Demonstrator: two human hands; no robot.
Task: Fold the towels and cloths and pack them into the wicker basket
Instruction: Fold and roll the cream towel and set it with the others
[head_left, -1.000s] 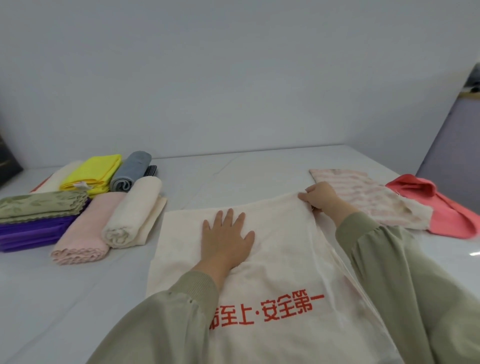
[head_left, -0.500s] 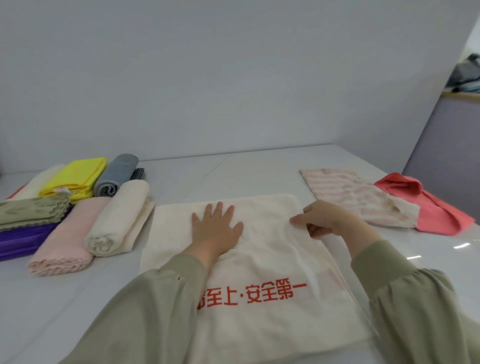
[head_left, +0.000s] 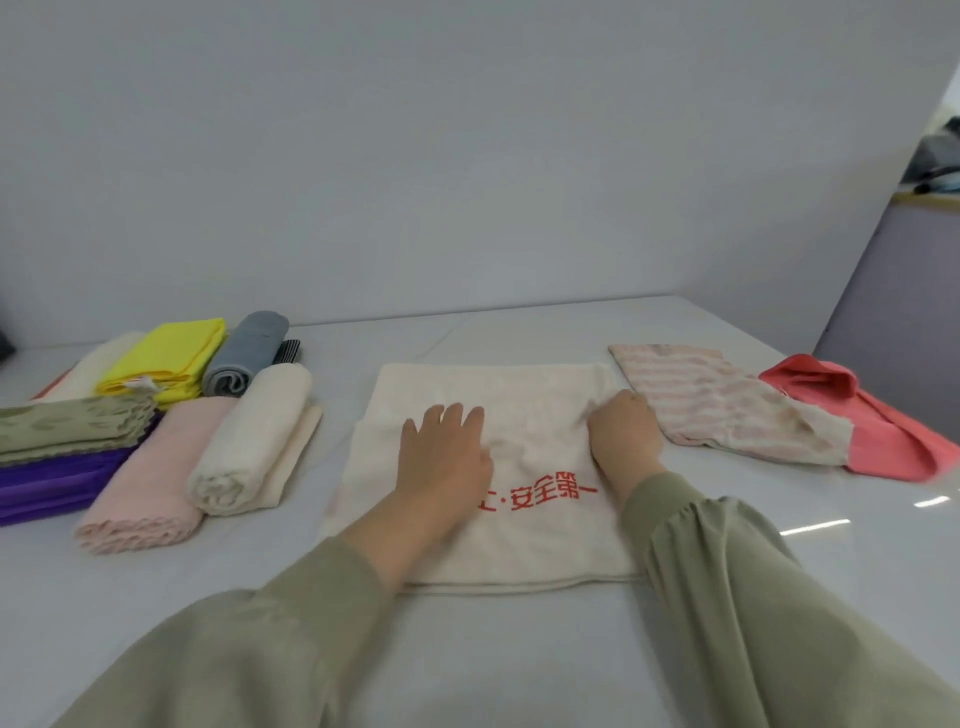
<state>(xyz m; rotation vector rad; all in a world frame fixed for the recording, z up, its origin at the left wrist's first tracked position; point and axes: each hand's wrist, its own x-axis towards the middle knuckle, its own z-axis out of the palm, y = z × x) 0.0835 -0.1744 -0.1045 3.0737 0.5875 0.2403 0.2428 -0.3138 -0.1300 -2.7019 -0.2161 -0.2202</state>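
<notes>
Your left hand (head_left: 441, 457) hides the start of the red lettering (head_left: 550, 493) on the towel (head_left: 540, 545); left of the towel, the purple cloth (head_left: 47, 483) is cropped.

A second ago the right hand (head_left: 623, 441) pinched the far right corner of the cream towel (head_left: 545, 540). It has since drawn in and now sits on the towel's right side, just beside the striped cloth (head_left: 717, 405), fingers curled downward; whether they pinch any fabric cannot be seen. The left hand (head_left: 441, 457), which lay flat on the towel's left half with fingers spread, has slid toward the middle and presses flat there with fingers closer together. Fewer of the red characters (head_left: 545, 493) now show beside its wrist. The towel earlier ran out of the bottom of view; its near edge now lies on the surface (head_left: 519, 649), showing two layers.
</notes>
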